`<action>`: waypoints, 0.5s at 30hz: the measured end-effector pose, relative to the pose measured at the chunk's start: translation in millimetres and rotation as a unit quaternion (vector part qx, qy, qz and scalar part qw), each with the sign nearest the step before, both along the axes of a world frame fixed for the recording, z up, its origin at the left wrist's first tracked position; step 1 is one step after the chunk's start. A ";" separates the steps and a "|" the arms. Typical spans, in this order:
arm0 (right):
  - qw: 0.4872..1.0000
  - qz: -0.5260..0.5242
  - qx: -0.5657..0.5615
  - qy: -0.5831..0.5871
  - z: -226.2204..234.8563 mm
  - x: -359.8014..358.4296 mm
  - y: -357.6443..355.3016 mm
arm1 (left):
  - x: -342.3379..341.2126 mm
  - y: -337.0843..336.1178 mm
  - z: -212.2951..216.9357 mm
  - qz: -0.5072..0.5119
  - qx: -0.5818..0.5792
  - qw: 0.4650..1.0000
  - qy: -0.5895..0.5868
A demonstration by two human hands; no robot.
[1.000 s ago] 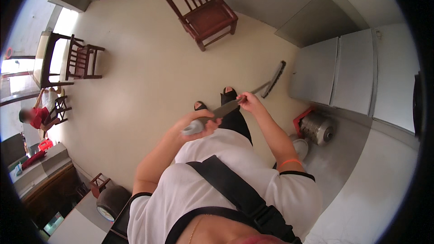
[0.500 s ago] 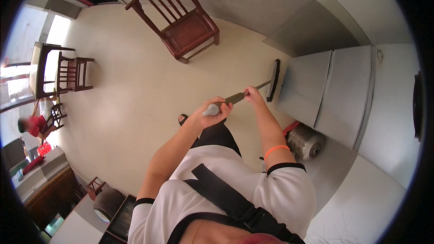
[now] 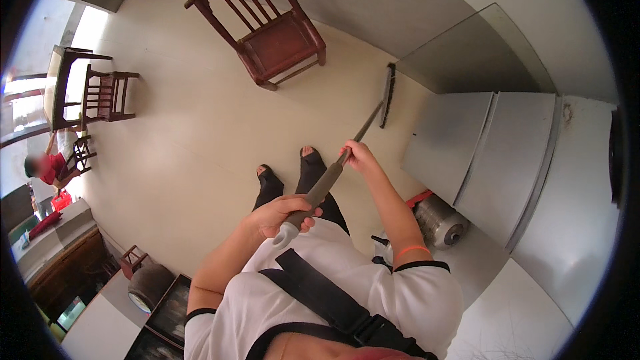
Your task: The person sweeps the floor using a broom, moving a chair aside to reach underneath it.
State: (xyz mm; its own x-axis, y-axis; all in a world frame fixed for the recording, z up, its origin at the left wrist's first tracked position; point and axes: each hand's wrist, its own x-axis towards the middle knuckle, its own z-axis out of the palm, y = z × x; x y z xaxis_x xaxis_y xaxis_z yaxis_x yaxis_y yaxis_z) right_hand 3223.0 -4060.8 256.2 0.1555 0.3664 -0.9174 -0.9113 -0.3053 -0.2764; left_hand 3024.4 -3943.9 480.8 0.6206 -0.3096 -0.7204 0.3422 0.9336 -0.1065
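A long-handled broom (image 3: 325, 183) slants away from my body, its grey handle end close to my chest. Wrapped round the thick upper grip, my left hand (image 3: 285, 215) is closed just below the grey end cap. Farther along, my right hand (image 3: 358, 155) is closed on the thinner part of the pole. The wide, dark-bristled broom head (image 3: 387, 96) rests on the floor, in front of the grey cabinet and near the foot of the wall. My two feet stand on the floor left of the pole.
A dark red wooden chair (image 3: 277, 43) stands ahead. On the right are a grey cabinet (image 3: 445, 135), a leaning clear panel (image 3: 487, 53) and a metal cylinder (image 3: 440, 223). Far left, a person in a red top (image 3: 50, 168) sits near a table (image 3: 57, 87) and another chair (image 3: 110, 97).
The broom head has shifted left and farther from me, toward the wall. Both hands have come closer to my body, still gripping the pole. My feet show more fully.
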 end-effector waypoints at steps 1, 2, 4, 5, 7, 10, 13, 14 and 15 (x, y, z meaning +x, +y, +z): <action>1.000 -0.009 0.001 0.004 -0.3 4.5 -4.4 | 7.6 1.2 7.1 -0.021 0.016 1.000 0.003; 1.000 -0.022 0.007 0.009 -2.2 8.2 -6.4 | 15.1 6.8 10.4 -0.037 0.041 0.998 0.009; 1.000 -0.026 -0.001 0.007 -13.0 17.0 -6.4 | 21.3 15.7 -5.5 0.038 -0.060 0.997 0.013; 1.000 -0.021 -0.015 -0.001 -25.6 22.9 -4.7 | 23.0 18.3 -15.5 0.074 -0.111 0.991 0.016; 0.999 0.001 -0.030 -0.014 -51.5 25.0 -7.7 | 23.3 14.6 -28.6 0.145 -0.188 0.970 0.044; 0.998 0.053 -0.020 -0.011 -74.4 21.3 -5.9 | 16.0 -2.8 -31.5 0.202 -0.223 0.952 0.059; 0.995 0.103 0.002 0.020 -46.3 9.5 16.9 | -2.0 6.0 -21.9 0.206 -0.178 0.962 0.014; 0.994 0.104 0.010 0.018 -30.9 9.2 30.4 | -3.1 13.1 -9.6 0.193 -0.140 0.971 0.022; 0.994 0.106 0.018 0.018 -23.8 8.9 40.3 | -2.0 15.6 -2.4 0.184 -0.121 0.975 0.019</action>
